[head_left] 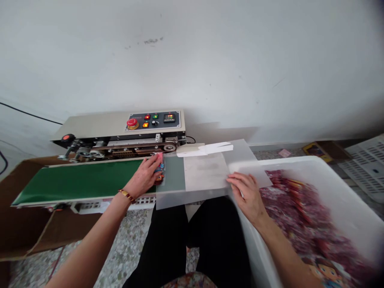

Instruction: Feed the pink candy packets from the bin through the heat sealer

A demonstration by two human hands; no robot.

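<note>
Head view: the left hand [145, 174] lies over the packet [162, 173], whose long axis points toward the machine [93, 126]; whether it pinches, I cannot tell. The right hand [247, 196], farther, is loosely bent, without packet.

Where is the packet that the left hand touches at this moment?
In the head view, just left of centre, the packet lies under the left hand, where the green belt meets the translucent sheet.

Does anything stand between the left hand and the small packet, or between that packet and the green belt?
Nothing visible does. The left hand lies on the packet, which sits where the green belt meets the translucent sheet; the fingers hide part of it.
</note>
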